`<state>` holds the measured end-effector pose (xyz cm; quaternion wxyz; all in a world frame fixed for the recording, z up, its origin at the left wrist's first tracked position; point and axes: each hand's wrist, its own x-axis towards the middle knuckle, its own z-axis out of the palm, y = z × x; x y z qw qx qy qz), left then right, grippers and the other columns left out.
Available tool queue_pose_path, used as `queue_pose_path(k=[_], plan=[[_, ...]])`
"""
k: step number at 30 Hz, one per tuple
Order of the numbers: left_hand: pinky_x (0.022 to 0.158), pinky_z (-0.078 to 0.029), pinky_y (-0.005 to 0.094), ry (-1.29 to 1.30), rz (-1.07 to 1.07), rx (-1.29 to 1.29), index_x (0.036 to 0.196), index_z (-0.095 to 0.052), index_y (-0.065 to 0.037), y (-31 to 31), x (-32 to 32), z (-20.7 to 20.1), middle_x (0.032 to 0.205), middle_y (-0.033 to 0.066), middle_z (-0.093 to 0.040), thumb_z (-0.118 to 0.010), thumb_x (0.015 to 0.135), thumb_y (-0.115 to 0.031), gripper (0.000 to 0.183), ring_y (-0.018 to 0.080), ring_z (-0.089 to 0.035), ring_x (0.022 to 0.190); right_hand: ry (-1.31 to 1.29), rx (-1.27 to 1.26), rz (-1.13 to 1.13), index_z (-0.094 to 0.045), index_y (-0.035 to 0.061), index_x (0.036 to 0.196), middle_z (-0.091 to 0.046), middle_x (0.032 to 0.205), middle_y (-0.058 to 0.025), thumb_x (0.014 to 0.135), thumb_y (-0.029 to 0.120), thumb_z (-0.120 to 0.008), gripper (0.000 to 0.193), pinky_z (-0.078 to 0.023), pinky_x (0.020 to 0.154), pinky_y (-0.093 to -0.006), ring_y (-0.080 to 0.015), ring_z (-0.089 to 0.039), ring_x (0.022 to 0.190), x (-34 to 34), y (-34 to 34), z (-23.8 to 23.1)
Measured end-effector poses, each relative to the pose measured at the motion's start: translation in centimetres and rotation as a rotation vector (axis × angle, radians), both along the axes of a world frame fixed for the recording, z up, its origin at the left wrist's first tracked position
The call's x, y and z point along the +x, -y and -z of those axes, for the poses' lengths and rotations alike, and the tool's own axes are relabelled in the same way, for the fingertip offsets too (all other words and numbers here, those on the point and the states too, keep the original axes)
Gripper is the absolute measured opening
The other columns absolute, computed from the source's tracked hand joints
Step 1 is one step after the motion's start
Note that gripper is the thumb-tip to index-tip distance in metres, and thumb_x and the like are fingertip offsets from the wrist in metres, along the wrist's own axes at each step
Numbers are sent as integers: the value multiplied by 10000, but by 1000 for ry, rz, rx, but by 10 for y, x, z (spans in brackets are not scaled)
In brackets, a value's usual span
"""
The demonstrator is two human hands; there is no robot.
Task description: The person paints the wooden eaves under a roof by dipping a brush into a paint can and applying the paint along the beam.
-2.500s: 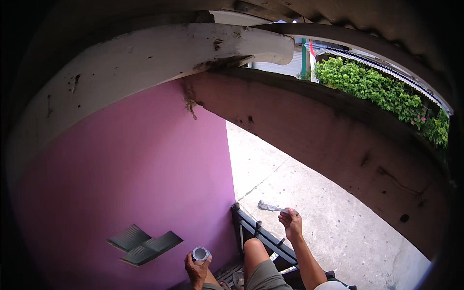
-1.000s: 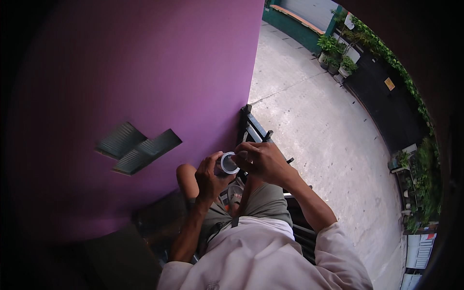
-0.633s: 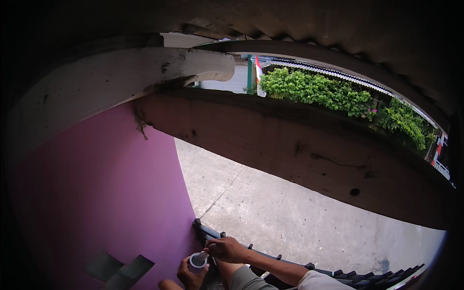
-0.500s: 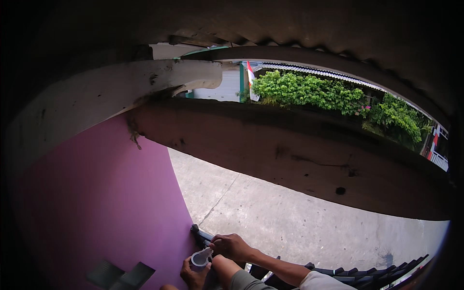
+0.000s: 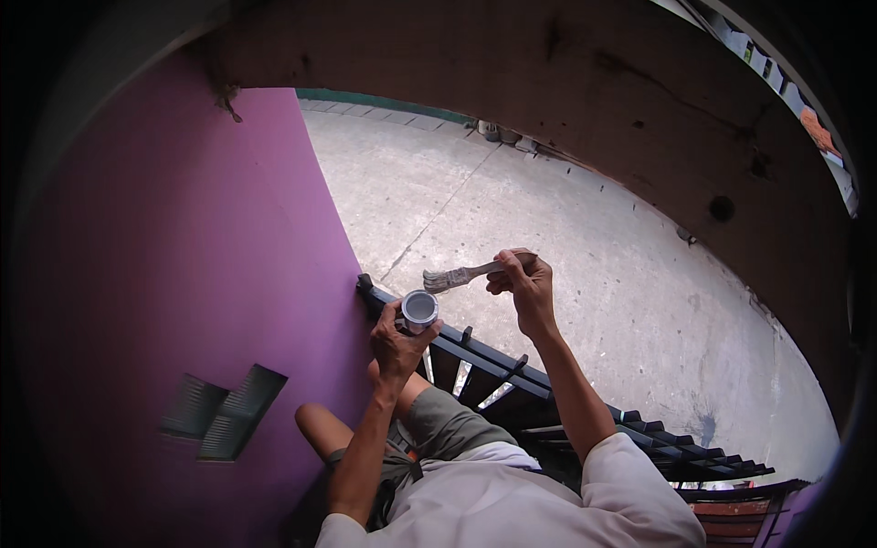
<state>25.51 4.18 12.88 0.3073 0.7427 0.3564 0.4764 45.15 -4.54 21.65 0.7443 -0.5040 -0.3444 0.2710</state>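
My left hand grips a small round can, its fingers wrapped round the side. The can's open top faces up and shows grey paint within. To the right and a little higher, my right hand is closed on the handle of a paintbrush. The brush lies nearly level, with its bristles pointing left. Those bristles look coated in pale grey and are just above the can's rim, apart from it.
A black metal railing with pointed bars runs from the pink wall to the lower right. Beyond it lies concrete ground. A brown beam crosses overhead. Two dark louvred vents are set in the wall.
The view has tipped downward. My right hand has moved away from the can to the right, and the paintbrush is now lifted clear of it. My left hand still holds the can.
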Motion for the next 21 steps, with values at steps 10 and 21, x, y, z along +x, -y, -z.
queue_pose_path(k=[10,21], plan=[[713,-543,353,-31,119,-33,1065,-601,-25,7,35,2,886,127,-685,-888,632,-349,612,251,-687,787,-12,-63,123,-628,-2,885,-663,697,-106,951,216,-600,230,-535,534,-263,-150,-644,555,26,32,36],[775,-527,375,9,39,-111,1007,-598,-14,20,-6,10,907,116,-686,-896,594,-246,560,245,-668,845,-227,231,573,-577,6,1061,-678,776,-121,956,243,-594,260,-569,634,-315,-187,-679,668,179,150,19]])
